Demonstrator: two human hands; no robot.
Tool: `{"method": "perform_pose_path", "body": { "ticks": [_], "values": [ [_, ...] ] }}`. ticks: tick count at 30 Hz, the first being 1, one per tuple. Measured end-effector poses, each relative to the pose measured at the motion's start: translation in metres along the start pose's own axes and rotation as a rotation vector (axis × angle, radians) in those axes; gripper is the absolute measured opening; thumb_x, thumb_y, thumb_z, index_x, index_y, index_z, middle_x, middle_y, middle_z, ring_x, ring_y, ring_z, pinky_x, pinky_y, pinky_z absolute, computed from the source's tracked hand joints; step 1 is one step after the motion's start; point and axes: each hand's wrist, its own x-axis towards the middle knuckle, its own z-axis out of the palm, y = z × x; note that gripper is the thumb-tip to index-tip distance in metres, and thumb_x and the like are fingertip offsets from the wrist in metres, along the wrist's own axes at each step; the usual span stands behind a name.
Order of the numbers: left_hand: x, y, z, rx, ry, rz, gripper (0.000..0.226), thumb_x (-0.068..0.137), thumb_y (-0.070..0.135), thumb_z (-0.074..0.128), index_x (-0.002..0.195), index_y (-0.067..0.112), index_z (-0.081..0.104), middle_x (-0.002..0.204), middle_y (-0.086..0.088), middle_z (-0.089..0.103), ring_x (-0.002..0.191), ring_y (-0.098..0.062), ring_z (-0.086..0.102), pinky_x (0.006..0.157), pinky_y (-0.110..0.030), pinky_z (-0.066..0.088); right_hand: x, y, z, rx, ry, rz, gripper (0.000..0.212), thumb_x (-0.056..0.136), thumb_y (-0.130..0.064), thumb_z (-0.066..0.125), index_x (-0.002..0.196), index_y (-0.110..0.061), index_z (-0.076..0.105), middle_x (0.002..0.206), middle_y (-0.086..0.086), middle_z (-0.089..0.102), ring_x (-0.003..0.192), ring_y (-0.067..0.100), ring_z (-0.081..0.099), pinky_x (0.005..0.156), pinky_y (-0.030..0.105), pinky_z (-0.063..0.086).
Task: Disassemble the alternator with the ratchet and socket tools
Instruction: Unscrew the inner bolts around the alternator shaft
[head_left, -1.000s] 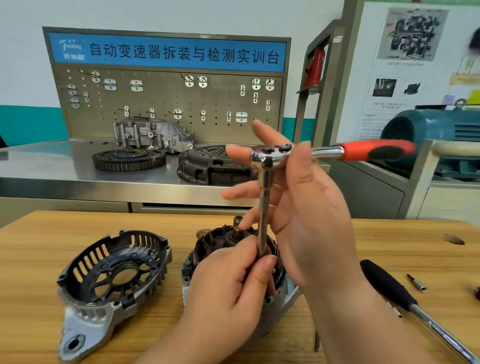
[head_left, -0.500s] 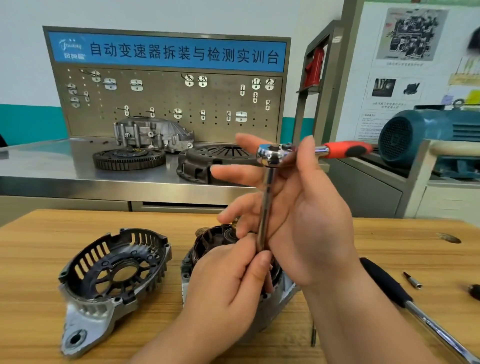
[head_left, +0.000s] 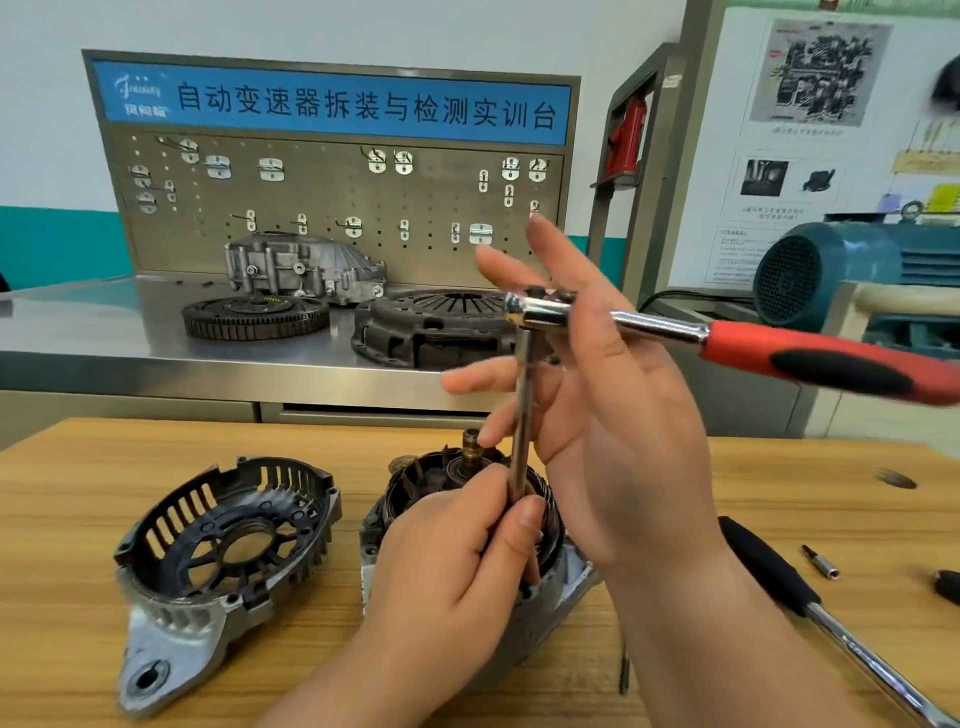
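Alternator (head_left: 415, 483) half hidden | left grip (head_left: 457, 561) pinches extension bar (head_left: 522, 415), tip hidden | right grip (head_left: 623, 441) thumb-pins ratchet (head_left: 779, 348), fingers spread

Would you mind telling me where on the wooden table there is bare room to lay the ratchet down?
The table is bare behind the end cover at far left, and far right between the right hand and the knot hole. Crowded: near right, around the black-handled bar and small bit.
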Motion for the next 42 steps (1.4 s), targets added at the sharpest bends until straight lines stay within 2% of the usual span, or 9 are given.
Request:
{"method": "perform_pose_path", "body": {
  "ticks": [5, 10, 12, 15, 17, 18, 24, 35, 42],
  "values": [
    [0.001, 0.001, 0.000, 0.010, -0.003, 0.036, 0.037, 0.095, 0.041, 0.032, 0.078, 0.020, 0.058, 0.067, 0.011, 0.065, 0.063, -0.007, 0.062, 0.058, -0.036, 0.048, 0.001, 0.001, -0.001, 0.186, -0.077, 0.233, 0.063, 0.082, -0.060, 0.034, 0.127, -0.020, 0.052, 0.106, 0.008, 0.074, 0.061, 0.019, 0.069, 0.047, 0.022, 0.051],
    [0.001, 0.001, 0.000, -0.015, -0.005, -0.016, 0.041, 0.090, 0.047, 0.035, 0.085, 0.015, 0.062, 0.067, 0.012, 0.066, 0.065, -0.007, 0.064, 0.060, -0.036, 0.049, -0.006, 0.005, 0.003, -0.018, -0.010, 0.058, 0.050, 0.084, -0.060, 0.044, 0.122, -0.030, 0.057, 0.109, 0.002, 0.073, 0.071, 0.018, 0.070, 0.049, 0.022, 0.051],
    [0.001, 0.002, 0.000, -0.028, 0.010, -0.031, 0.042, 0.089, 0.049, 0.036, 0.088, 0.016, 0.062, 0.067, 0.012, 0.066, 0.064, -0.008, 0.064, 0.060, -0.036, 0.050, 0.000, 0.004, -0.002, -0.185, 0.033, -0.054, 0.030, 0.096, -0.043, 0.050, 0.121, -0.030, 0.058, 0.115, 0.001, 0.070, 0.079, 0.017, 0.069, 0.052, 0.021, 0.051],
    [0.002, 0.003, 0.002, -0.021, 0.005, -0.043, 0.044, 0.088, 0.051, 0.035, 0.087, 0.016, 0.061, 0.064, 0.009, 0.064, 0.062, -0.010, 0.063, 0.059, -0.039, 0.050, 0.014, 0.003, -0.015, -0.609, -0.073, 0.089, 0.030, 0.101, -0.005, 0.043, 0.123, -0.019, 0.058, 0.125, 0.012, 0.062, 0.110, 0.032, 0.062, 0.067, 0.014, 0.051],
    [0.001, 0.003, 0.002, 0.003, 0.005, -0.032, 0.044, 0.089, 0.052, 0.034, 0.083, 0.016, 0.059, 0.064, 0.008, 0.064, 0.060, -0.010, 0.062, 0.057, -0.040, 0.049, 0.011, 0.002, -0.013, -0.485, -0.004, -0.077, 0.037, 0.098, -0.009, 0.048, 0.119, -0.038, 0.058, 0.119, -0.002, 0.067, 0.106, 0.032, 0.066, 0.079, 0.033, 0.057],
    [0.001, 0.002, 0.001, 0.015, 0.010, -0.024, 0.044, 0.090, 0.052, 0.033, 0.083, 0.016, 0.058, 0.064, 0.009, 0.064, 0.059, -0.010, 0.061, 0.056, -0.040, 0.048, 0.006, 0.000, -0.010, -0.358, 0.009, -0.114, 0.031, 0.097, -0.022, 0.052, 0.118, -0.045, 0.056, 0.118, -0.007, 0.068, 0.094, 0.028, 0.070, 0.071, 0.036, 0.058],
    [0.001, 0.004, 0.000, -0.009, 0.009, 0.023, 0.031, 0.095, 0.044, 0.033, 0.086, 0.026, 0.057, 0.067, 0.011, 0.064, 0.062, -0.006, 0.061, 0.057, -0.028, 0.047, 0.001, 0.002, -0.001, 0.142, -0.035, 0.196, 0.061, 0.086, -0.060, 0.029, 0.130, -0.023, 0.048, 0.110, 0.006, 0.073, 0.063, 0.020, 0.070, 0.055, 0.027, 0.054],
    [0.001, 0.004, 0.002, -0.007, 0.040, -0.025, 0.042, 0.087, 0.051, 0.037, 0.086, 0.017, 0.061, 0.064, 0.009, 0.065, 0.060, -0.008, 0.063, 0.055, -0.032, 0.048, 0.000, 0.000, -0.001, -0.177, -0.004, -0.136, 0.033, 0.091, -0.038, 0.057, 0.124, -0.043, 0.057, 0.127, -0.006, 0.064, 0.090, 0.018, 0.071, 0.061, 0.026, 0.055],
    [-0.001, 0.000, 0.001, -0.057, 0.059, 0.013, 0.042, 0.094, 0.044, 0.034, 0.085, 0.015, 0.062, 0.067, 0.010, 0.066, 0.061, -0.007, 0.064, 0.055, -0.036, 0.047, -0.001, 0.005, 0.004, 0.099, -0.060, 0.136, 0.056, 0.084, -0.062, 0.038, 0.129, -0.030, 0.050, 0.119, -0.004, 0.070, 0.062, 0.019, 0.070, 0.050, 0.022, 0.052]
  ]
}}
